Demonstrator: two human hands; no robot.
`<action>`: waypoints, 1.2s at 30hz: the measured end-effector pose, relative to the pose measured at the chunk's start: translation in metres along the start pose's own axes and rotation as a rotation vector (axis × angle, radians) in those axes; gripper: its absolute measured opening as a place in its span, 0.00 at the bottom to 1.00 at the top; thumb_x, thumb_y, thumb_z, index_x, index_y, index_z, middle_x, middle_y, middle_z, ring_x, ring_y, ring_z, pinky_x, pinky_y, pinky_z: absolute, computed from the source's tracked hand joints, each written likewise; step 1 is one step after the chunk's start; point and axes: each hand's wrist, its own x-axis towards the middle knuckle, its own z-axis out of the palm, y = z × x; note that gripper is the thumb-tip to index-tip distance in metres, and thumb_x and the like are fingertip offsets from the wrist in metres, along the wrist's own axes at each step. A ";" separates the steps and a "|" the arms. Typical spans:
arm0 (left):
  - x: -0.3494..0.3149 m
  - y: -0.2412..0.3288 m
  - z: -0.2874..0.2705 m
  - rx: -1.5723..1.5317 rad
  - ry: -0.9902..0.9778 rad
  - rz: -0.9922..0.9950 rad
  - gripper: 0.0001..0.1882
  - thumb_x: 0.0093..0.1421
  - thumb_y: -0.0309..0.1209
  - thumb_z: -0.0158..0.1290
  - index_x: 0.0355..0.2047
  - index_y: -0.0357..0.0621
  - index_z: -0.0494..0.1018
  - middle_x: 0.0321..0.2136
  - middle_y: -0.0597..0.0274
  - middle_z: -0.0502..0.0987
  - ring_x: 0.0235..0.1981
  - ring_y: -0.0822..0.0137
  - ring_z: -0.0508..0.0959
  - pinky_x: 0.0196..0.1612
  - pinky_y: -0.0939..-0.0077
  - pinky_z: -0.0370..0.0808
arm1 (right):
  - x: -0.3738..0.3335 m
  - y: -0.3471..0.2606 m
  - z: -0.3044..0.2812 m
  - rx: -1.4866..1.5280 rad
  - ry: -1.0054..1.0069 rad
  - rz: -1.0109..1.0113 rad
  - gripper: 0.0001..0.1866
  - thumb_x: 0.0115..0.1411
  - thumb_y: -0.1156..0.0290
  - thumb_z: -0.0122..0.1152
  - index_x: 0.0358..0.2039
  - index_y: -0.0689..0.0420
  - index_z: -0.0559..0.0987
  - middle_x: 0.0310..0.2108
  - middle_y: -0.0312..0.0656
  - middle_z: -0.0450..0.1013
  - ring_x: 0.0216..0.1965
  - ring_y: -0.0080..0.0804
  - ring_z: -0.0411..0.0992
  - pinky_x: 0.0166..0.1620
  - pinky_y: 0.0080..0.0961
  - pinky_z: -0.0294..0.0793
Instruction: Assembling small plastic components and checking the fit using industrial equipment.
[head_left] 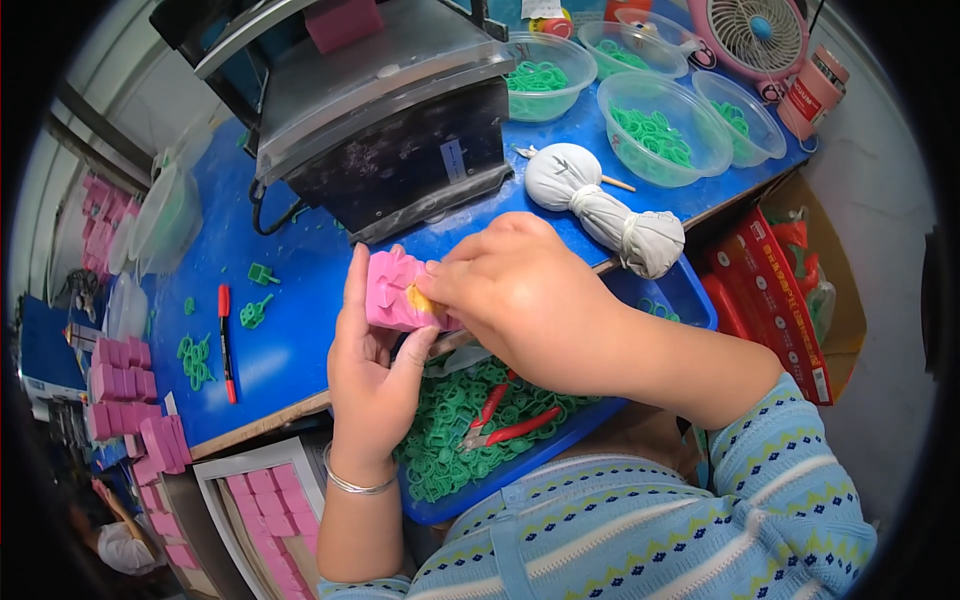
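A pink moulded block (392, 290) with a raised, uneven face is held above the table's front edge. My left hand (372, 375) is closed around it from the left and below, with the thumb at its lower right. My right hand (515, 285) is closed, its fingertips pressed against the block's right side. A small yellow patch (420, 299) shows on the block beside those fingertips; whether it is part of the block or a separate piece cannot be told. Below my hands, red-handled cutters (500, 428) lie on small green plastic pieces (440, 440) in a blue tray (480, 497).
A dark metal machine (390, 130) stands at the back of the blue table (275, 345). Right of it lie a white cloth-wrapped bundle (600, 205) and several clear bowls (665, 165) of green pieces. A red marker (225, 340) lies left. Pink blocks (120, 385) are stacked far left.
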 end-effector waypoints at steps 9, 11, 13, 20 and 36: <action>0.004 -0.010 0.007 0.189 0.082 0.098 0.28 0.54 0.15 0.51 0.55 0.32 0.57 0.50 0.51 0.65 0.52 0.63 0.69 0.54 0.70 0.67 | 0.007 -0.003 -0.007 0.044 0.024 0.092 0.05 0.50 0.71 0.61 0.28 0.57 0.79 0.21 0.38 0.72 0.28 0.37 0.67 0.34 0.33 0.64; 0.004 -0.010 0.006 0.173 0.120 0.056 0.25 0.55 0.16 0.51 0.53 0.31 0.59 0.45 0.54 0.69 0.47 0.65 0.72 0.52 0.72 0.70 | 0.007 -0.003 -0.014 0.131 -0.139 0.144 0.06 0.53 0.71 0.59 0.31 0.59 0.79 0.24 0.41 0.73 0.30 0.37 0.68 0.36 0.32 0.66; 0.003 -0.011 0.006 0.180 0.128 0.083 0.24 0.54 0.15 0.51 0.52 0.31 0.60 0.44 0.55 0.70 0.47 0.66 0.73 0.51 0.73 0.70 | 0.000 0.005 -0.012 0.300 -0.034 0.158 0.07 0.55 0.73 0.57 0.34 0.60 0.78 0.28 0.41 0.73 0.32 0.32 0.68 0.38 0.30 0.67; -0.020 -0.005 -0.001 0.079 -0.009 0.110 0.20 0.53 0.13 0.51 0.47 0.31 0.65 0.43 0.55 0.70 0.44 0.67 0.73 0.49 0.74 0.71 | -0.024 0.004 -0.016 0.952 -0.156 0.491 0.21 0.54 0.73 0.60 0.49 0.60 0.72 0.38 0.40 0.68 0.33 0.22 0.67 0.36 0.20 0.69; -0.056 0.006 0.013 0.265 -0.216 0.203 0.39 0.46 0.23 0.64 0.56 0.40 0.55 0.48 0.45 0.68 0.49 0.57 0.72 0.50 0.65 0.73 | -0.050 -0.017 -0.021 0.775 -0.125 0.276 0.18 0.47 0.78 0.66 0.40 0.61 0.77 0.32 0.39 0.70 0.31 0.26 0.70 0.33 0.20 0.71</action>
